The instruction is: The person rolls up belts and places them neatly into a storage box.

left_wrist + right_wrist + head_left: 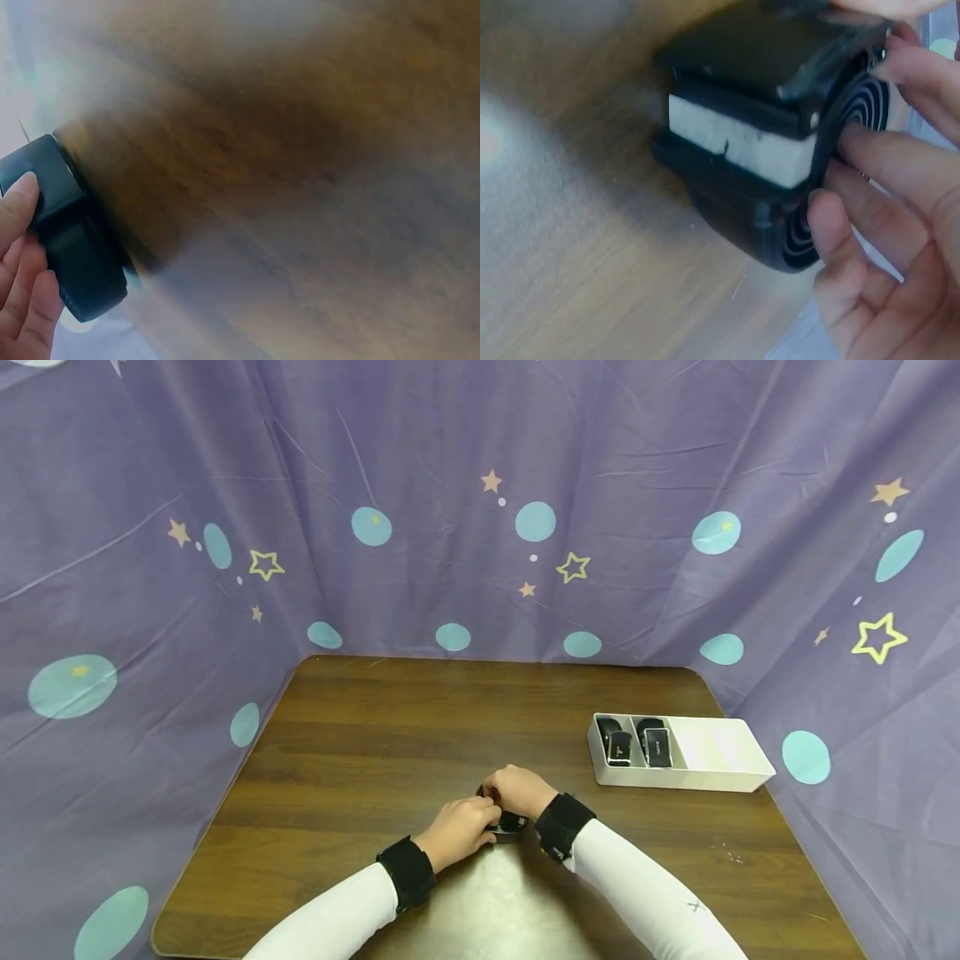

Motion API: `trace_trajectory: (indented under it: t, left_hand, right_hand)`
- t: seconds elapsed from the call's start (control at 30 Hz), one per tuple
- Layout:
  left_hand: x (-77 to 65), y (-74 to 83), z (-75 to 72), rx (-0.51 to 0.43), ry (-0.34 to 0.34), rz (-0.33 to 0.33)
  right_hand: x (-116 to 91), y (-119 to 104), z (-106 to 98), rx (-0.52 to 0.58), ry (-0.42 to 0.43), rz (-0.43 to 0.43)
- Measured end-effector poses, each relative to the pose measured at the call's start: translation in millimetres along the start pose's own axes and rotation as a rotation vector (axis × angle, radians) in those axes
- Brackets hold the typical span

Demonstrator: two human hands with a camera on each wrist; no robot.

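A black belt (512, 827), rolled into a coil, is held between both hands at the middle of the table. My left hand (459, 832) grips it from the left; in the left wrist view the thumb presses on the belt's smooth black outer face (56, 180). On the other side, my right hand (519, 790) holds the coil, its fingers at the spiral edge (866, 112) in the right wrist view. A pale strip (742, 142) shows between black parts of the roll. Much of the belt is hidden behind the hands in the head view.
A white divided box (660, 779) stands at the right of the wooden table (390, 710). Rolled black belts with buckles, one (619, 748) and another (657, 748), sit in its two left compartments. A purple patterned curtain (420, 585) surrounds the table's back and sides.
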State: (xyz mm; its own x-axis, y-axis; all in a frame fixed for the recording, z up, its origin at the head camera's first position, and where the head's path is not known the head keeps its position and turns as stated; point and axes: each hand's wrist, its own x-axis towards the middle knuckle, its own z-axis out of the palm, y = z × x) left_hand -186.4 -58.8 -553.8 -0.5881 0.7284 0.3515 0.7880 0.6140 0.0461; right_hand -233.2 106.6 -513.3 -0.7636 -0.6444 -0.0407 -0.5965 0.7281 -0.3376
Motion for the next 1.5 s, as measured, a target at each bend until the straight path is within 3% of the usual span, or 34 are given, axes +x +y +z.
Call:
trace_trajectory:
  t: [0.27, 0.43, 0.6, 0.77, 1.07, 1.37, 1.5]
  left_hand:
    - [5.9, 0.4, -2.1, -0.023, -0.022, -0.017]
    - [10.8, 0.0, -4.0, -0.017, -0.081, -0.045]
    - [16.7, 3.3, -5.5, -0.038, -0.156, -0.022]
    - [21.2, 4.9, -1.0, -0.075, -0.207, 0.004]
    - [16.5, 5.3, 4.7, -0.149, -0.284, -0.047]
    - [24.1, 3.7, -5.5, -0.125, -0.362, -0.052]
    - [25.5, 3.8, -9.2, -0.079, -0.379, -0.022]
  right_hand:
    - [1, 7, 0, 0.017, -0.014, 0.054]
    - [4, 12, 1, -0.016, -0.001, -0.001]
    - [5, 13, 2, -0.033, -0.02, -0.021]
    - [7, 12, 1, 0.036, -0.017, -0.016]
    - [8, 17, -3, 0.093, -0.089, 0.016]
    - [8, 9, 2, 0.002, 0.024, 0.087]
    - [7, 4, 3, -0.142, 0.096, 0.047]
